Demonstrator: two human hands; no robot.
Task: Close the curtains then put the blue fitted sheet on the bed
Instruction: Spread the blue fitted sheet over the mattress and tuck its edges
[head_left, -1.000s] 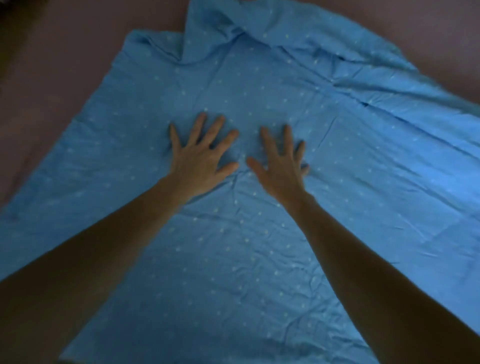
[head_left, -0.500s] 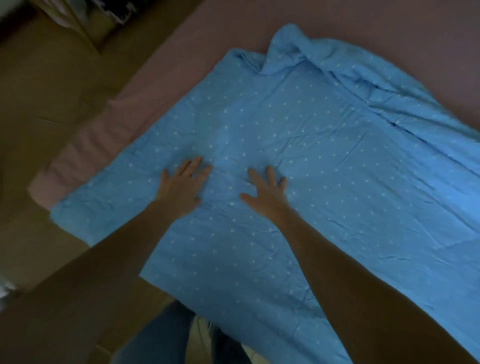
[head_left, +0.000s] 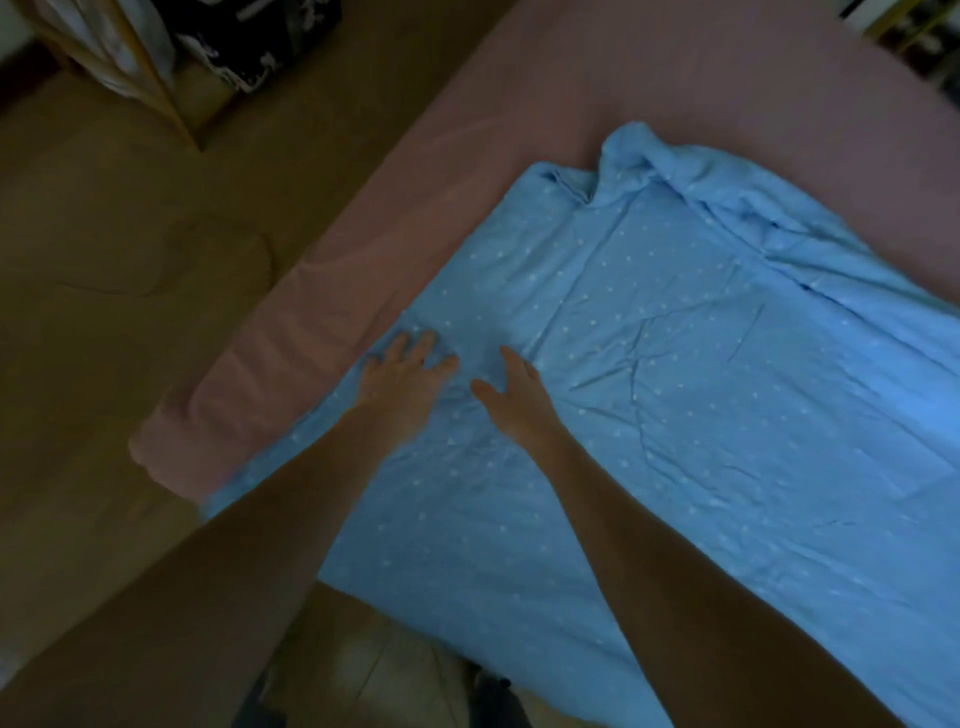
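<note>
Both hands (head_left: 457, 384) flat on blue sheet (head_left: 675, 415); bed (head_left: 675, 104) beneath.

one blue fitted sheet (head_left: 675, 415), one bed (head_left: 675, 104), two hands: left hand (head_left: 402, 382), right hand (head_left: 511, 397)

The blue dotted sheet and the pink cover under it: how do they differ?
The blue fitted sheet with white dots is creased and bunched at its far end; the plain pink mattress cover lies smoother. The blue sheet covers only part of the bed; the pink cover wraps the near-left corner. Both are cloth.
</note>
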